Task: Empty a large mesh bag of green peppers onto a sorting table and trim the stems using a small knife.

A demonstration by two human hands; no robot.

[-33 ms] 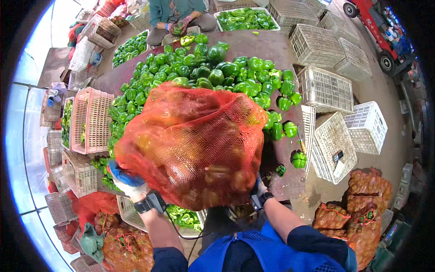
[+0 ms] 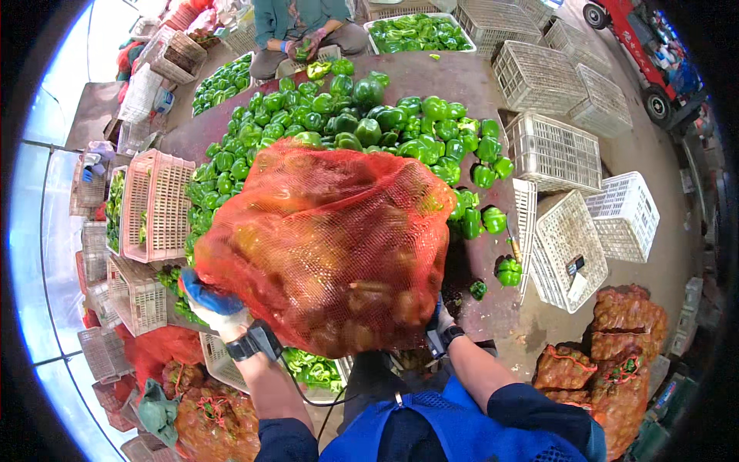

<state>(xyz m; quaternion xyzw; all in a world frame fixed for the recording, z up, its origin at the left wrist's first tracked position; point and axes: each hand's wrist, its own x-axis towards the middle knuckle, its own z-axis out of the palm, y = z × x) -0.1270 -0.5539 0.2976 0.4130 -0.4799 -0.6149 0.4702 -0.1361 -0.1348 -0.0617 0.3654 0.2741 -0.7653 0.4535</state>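
Where the red mesh sack (image 2: 331,246) is: between the two hands, over the near part of the counter (image 2: 493,316); whether its underside rests there, one cannot tell, because its bulk hides this.
Sack filling: rounded pieces, orange-brown with some green, seen through the net.
Left hand (image 2: 215,304): wears a blue and white glove and holds the sack at its lower left side, the grip closed on the mesh.
Right hand (image 2: 440,319): is at the lower right corner of the sack; its fingers are mostly hidden, so how far this grip closes cannot be told.
Wrists: each one carries a black strapped device (image 2: 265,341).
Green peppers (image 2: 368,132): lie in a wide heap behind the sack and along its left; a few are loose at the right.
Pink crate (image 2: 158,204): stands left of the heap.
Co-worker (image 2: 300,19): sits beyond the counter, with the hands together.
Filled sacks (image 2: 627,346): lie on the floor at the lower right.
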